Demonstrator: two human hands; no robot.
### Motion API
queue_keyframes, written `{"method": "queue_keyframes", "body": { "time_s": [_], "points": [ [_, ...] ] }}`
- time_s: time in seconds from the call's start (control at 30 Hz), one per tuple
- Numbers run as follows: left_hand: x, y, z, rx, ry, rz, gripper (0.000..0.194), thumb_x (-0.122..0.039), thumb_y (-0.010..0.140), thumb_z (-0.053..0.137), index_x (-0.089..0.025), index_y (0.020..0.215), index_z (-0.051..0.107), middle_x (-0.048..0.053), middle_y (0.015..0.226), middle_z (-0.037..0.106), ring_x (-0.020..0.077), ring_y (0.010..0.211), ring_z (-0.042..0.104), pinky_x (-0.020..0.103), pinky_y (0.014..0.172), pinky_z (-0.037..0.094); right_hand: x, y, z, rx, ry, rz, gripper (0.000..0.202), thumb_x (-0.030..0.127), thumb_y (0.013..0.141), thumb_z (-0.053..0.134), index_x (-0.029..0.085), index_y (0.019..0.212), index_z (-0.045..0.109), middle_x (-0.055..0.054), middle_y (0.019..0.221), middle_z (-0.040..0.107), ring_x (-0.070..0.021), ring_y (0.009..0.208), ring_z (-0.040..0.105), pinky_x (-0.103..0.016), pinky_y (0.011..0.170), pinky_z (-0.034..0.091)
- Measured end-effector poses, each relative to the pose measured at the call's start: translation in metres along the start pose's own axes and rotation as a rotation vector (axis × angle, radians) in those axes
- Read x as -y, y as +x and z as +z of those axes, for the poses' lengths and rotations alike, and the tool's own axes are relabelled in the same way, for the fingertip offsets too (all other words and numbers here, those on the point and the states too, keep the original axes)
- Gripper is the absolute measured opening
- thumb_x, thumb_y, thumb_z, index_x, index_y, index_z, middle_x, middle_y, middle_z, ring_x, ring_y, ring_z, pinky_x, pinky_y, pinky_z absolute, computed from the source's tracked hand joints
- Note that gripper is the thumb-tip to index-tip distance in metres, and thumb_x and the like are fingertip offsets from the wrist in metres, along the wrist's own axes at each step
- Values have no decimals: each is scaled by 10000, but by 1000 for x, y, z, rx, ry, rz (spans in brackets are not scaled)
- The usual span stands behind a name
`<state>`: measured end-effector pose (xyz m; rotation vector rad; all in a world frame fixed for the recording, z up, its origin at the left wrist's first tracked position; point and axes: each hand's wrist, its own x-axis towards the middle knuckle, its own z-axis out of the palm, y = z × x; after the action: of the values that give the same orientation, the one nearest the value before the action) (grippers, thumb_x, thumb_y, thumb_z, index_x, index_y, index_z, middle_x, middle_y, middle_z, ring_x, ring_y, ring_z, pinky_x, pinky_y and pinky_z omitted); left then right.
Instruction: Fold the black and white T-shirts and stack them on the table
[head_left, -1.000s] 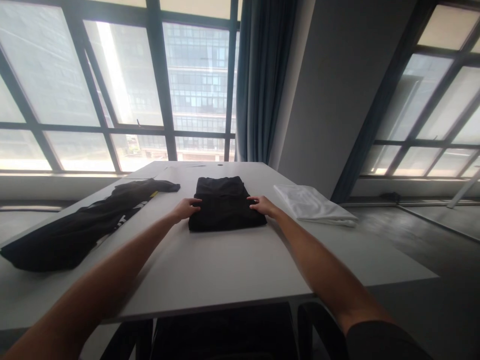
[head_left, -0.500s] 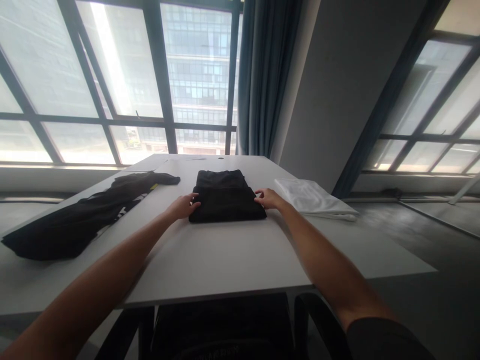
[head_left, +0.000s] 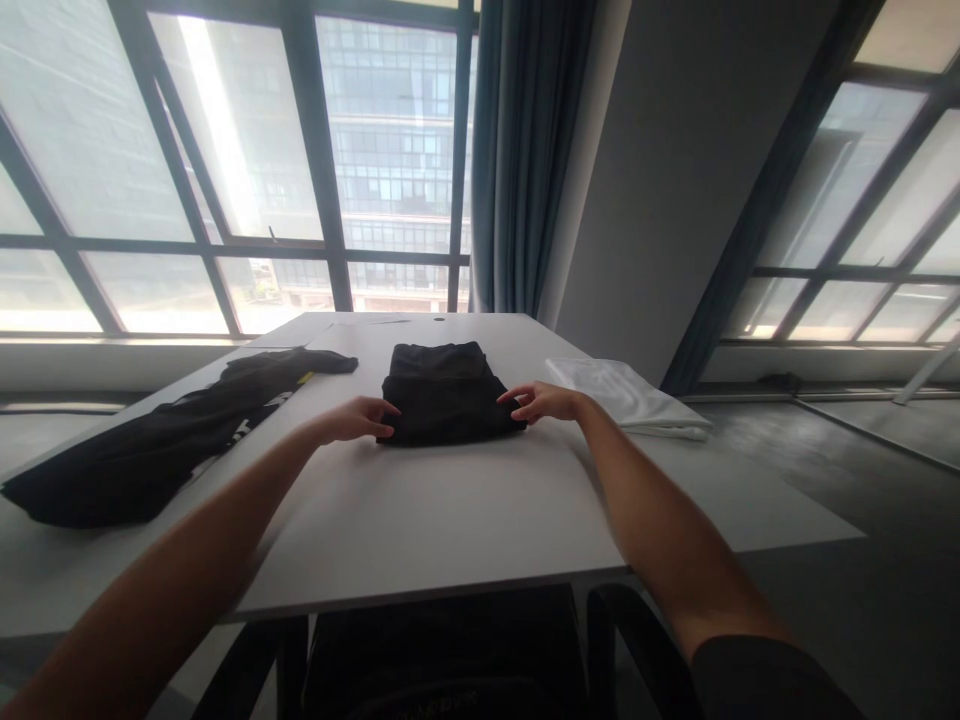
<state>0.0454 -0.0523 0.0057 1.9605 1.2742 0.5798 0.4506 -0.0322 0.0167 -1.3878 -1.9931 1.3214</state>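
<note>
A black garment [head_left: 450, 400], folded into a compact block with a narrower back part, lies flat before me. My left hand [head_left: 358, 418] is at its near left corner, with thumb and fingers apart and the tips touching the cloth. On the opposite side, my right hand [head_left: 546, 401] has its fingers stretched over the right edge, the thumb lower and apart from them. Neither hand shows a firm grip on the cloth.
The garment rests on a white table [head_left: 450, 520]. A dark garment with white print and a yellow patch [head_left: 165, 430] lies at left. A folded white cloth [head_left: 626, 395] lies at right. A black chair [head_left: 442, 650] stands at the near edge, windows and a curtain [head_left: 517, 160] beyond.
My hands have shifted slightly toward me along the sides of the folded black garment, and their fingers have spread wider. The right fingertips reach further over its edge.
</note>
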Motion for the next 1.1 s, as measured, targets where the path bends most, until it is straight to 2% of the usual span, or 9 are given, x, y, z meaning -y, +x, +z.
{"method": "queue_keyframes", "body": {
  "time_s": [0.1,0.2,0.3,0.43,0.53,0.63,0.73,0.87,1.1],
  "points": [
    [-2,2,4,-140,-129,116,603,-537,584,804,-186,1069,732,7,812,583,155,708,564,299,647,466,0,0,0,-62,93,-40,504,311,661,851,190,1130,714,-28,887,622,-150,823,628,-271,755,573],
    [-4,1,6,-110,-148,87,706,-533,579,799,-199,1190,688,23,899,608,169,757,594,315,695,486,0,-1,-1,-75,124,-42,448,304,657,843,175,1068,722,-32,897,611,-141,810,613,-255,724,563],
    [-4,-2,6,-51,-11,20,758,-494,537,830,-215,1227,685,-16,758,593,162,702,573,289,658,452,1,-2,-2,-71,98,-47,463,320,645,839,181,1071,723,-12,851,596,-115,747,580,-219,658,520],
    [-5,-3,6,27,42,25,693,-510,580,806,-201,1192,708,-69,560,462,116,547,446,262,535,347,1,-3,1,24,26,0,558,349,633,838,212,1160,714,5,805,598,-106,708,552,-205,606,461],
    [-10,-4,6,-37,-29,77,586,-518,608,786,-171,1078,739,-60,561,460,105,538,426,256,514,340,0,-2,2,78,-61,45,597,339,613,845,215,1182,717,20,748,590,-100,670,529,-211,599,432],
    [-14,-6,2,-102,-119,90,536,-495,615,783,-156,1028,736,-30,614,535,118,583,488,257,541,400,-3,-2,-2,43,-101,28,574,355,610,840,199,1152,731,10,739,609,-106,671,531,-215,596,415],
    [-14,-7,-3,-131,-154,30,480,-448,574,811,-163,955,750,-14,642,583,131,619,545,262,577,464,-6,-1,-7,-12,-72,14,551,377,597,839,191,1105,739,1,737,629,-115,681,550,-210,585,409],
    [-10,-1,0,-83,-133,-128,452,-364,468,865,-172,868,780,27,715,666,179,697,621,285,618,531,-7,1,-6,8,-120,140,488,334,533,874,202,989,759,-12,745,656,-124,673,577,-218,592,432],
    [-5,5,11,-44,28,-242,401,-331,436,854,-231,821,804,17,671,673,169,620,612,246,533,496,-4,3,-1,66,-217,227,502,406,521,894,216,953,723,-21,800,675,-147,703,627,-239,618,438]
  ]
}}
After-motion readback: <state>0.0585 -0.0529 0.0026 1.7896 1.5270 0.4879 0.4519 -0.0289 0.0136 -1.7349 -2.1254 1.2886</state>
